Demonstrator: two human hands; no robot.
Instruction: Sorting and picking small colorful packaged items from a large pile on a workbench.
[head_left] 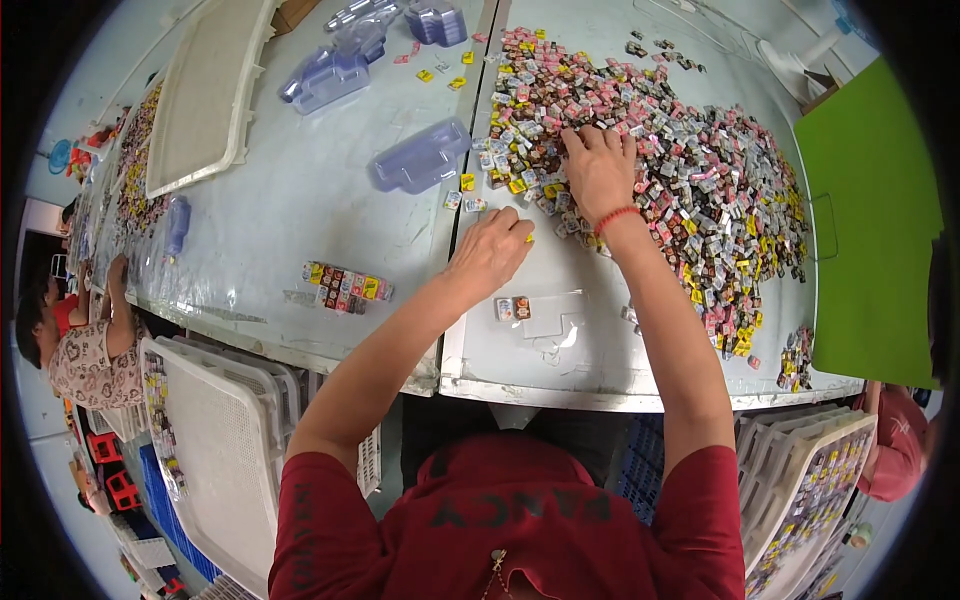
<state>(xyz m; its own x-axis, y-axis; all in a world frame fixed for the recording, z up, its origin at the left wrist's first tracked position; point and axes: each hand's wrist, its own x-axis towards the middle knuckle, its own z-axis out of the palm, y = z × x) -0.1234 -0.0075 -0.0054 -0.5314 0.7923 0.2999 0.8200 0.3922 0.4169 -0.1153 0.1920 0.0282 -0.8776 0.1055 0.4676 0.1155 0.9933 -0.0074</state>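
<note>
A wide heap of small wrapped pieces (690, 180), pink, brown, white and yellow, covers the right half of the table. My right hand (600, 175) rests on the heap's near left part, fingers spread and fingertips touching pieces. To its left, my left hand (492, 250) hovers over the table seam, fingers curled together with a bit of yellow showing at the tips; most of what it holds is hidden. Below the hands, a clear moulded tray (545, 315) lies with two small pieces (513, 308) at its left end.
Left of the seam lie a bluish clear tray (422, 157), stacked trays (335, 75) and a block of grouped pieces (347, 287). A white crate (205, 95) stands far left, a green panel (870, 220) right. Crate stacks (215, 440) flank me; a co-worker (95, 350) works at left.
</note>
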